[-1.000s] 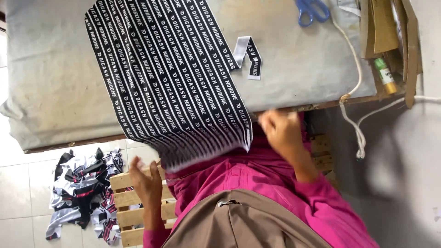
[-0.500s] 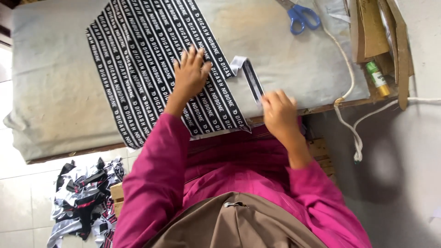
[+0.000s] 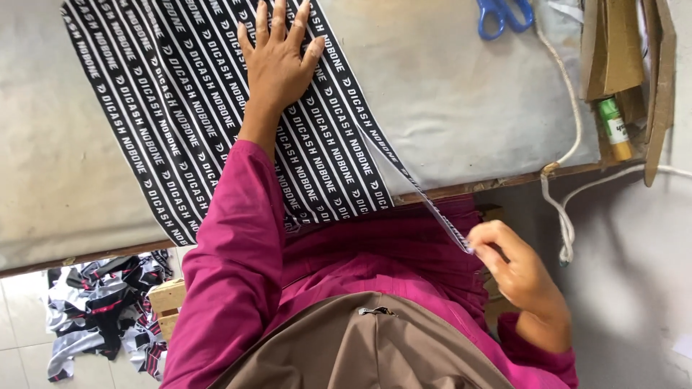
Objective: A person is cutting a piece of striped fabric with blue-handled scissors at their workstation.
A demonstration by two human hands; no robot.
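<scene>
Since half a second ago our left hand (image 3: 277, 61) has slid further up the printed sheet (image 3: 216, 122), and our right hand (image 3: 519, 270) has dropped off the table edge toward our lap, drawing one strip (image 3: 418, 194) away with it.

The left hand lies flat, fingers spread, pressing the sheet to the table (image 3: 461, 94) and gripping nothing. The right hand is closed in a pinch on the strip's free end, at about four o'clock from the sheet; the strip runs taut from there back to the sheet's right border.

We judge the risk to be a crooked tear: if the pull swings sideways, the strip could rip into its neighbour, and if the flat hand eases, the whole sheet could drag over the edge.

The sheet looks like thin woven ribbon stock, black with white lettering in narrow parallel bands, lying slantwise. The table cover is grey, creased cloth. Blue-handled scissors (image 3: 504, 14) sit at one o'clock, a white cord (image 3: 569, 144) trails at three o'clock, and fabric scraps (image 3: 101, 310) lie on the floor at eight o'clock.
</scene>
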